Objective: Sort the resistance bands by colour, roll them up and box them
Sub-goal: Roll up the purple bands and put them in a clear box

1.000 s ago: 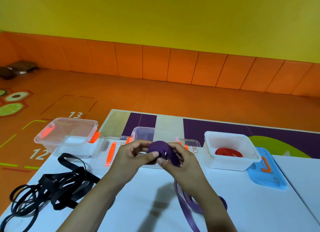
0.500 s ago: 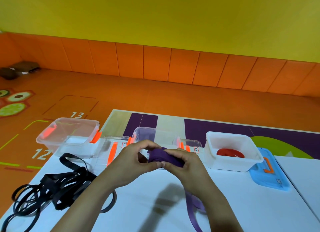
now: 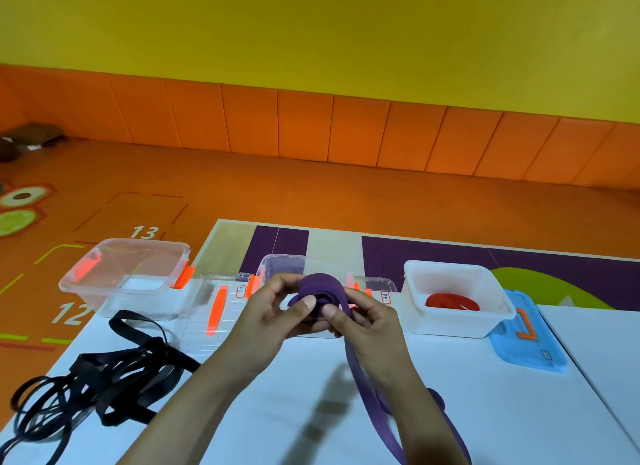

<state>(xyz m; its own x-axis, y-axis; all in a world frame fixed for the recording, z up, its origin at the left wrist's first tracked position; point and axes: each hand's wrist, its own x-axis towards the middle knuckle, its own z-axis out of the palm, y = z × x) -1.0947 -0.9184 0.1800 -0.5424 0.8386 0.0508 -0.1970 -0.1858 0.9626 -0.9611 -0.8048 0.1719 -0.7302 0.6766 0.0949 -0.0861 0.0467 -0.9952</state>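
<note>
Above the white table [image 3: 277,412] both hands hold a purple resistance band [image 3: 320,286], partly wound into a roll. My left hand [image 3: 273,317] pinches the roll from the left, my right hand [image 3: 367,320] from the right. The band's loose tail hangs down under my right forearm toward the table. A tangle of black bands [image 3: 100,378] lies at the near left. A rolled red band [image 3: 452,301] sits in the white box [image 3: 453,327] at the right. A clear box [image 3: 282,263] stands behind my hands, mostly hidden.
A clear box with orange clips [image 3: 128,277] stands at the far left of the table. A clear lid with an orange handle [image 3: 216,308] lies beside it. A blue lid [image 3: 528,336] lies right of the white box. Orange floor lies beyond the table's far edge.
The roll has turned in my hands and sits more upright and rounder. More of the purple tail is wound on. The black and red bands have not moved.
</note>
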